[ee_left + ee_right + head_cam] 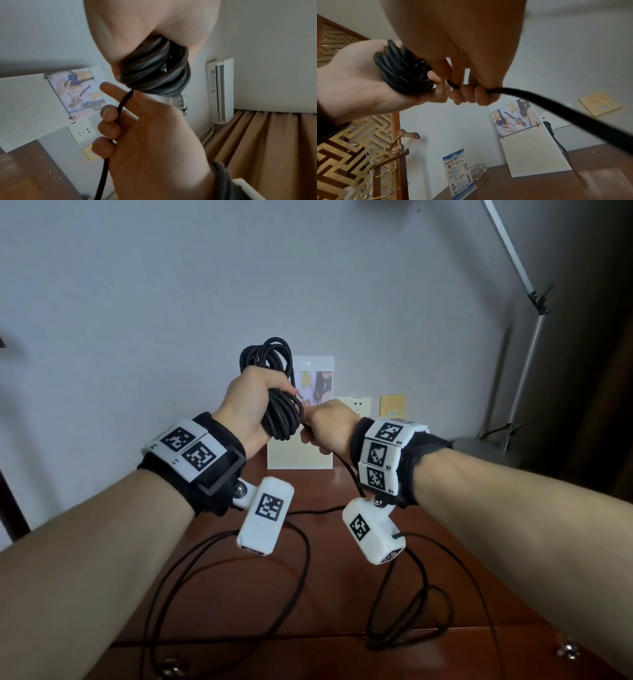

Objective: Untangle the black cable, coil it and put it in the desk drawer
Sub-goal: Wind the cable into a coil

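Left hand (251,402): grips the coiled part of the black cable (274,392), raised above the worktop (445,594).
Right hand (329,429): fingers curled round the loose strand, just right of the coil.
Slack: loops on the near worktop.

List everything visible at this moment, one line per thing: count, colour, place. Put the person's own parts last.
black cable: one, black; coiled part gripped in the left hand, the rest trailing in loose loops over the desk.
desk: one, reddish-brown wood, below the hands.
calendar: one, cream with a photo page, leaning on the wall at the back of the desk.
wall sockets: one white and one yellow plate, right of the calendar.
lamp stand: one, silver, far right.
leaflet stand: one, blue and white, on the desk.
glass dish: one, clear, beside the leaflet stand.
left hand: grips the coil.
right hand: fingers curled round the free strand.
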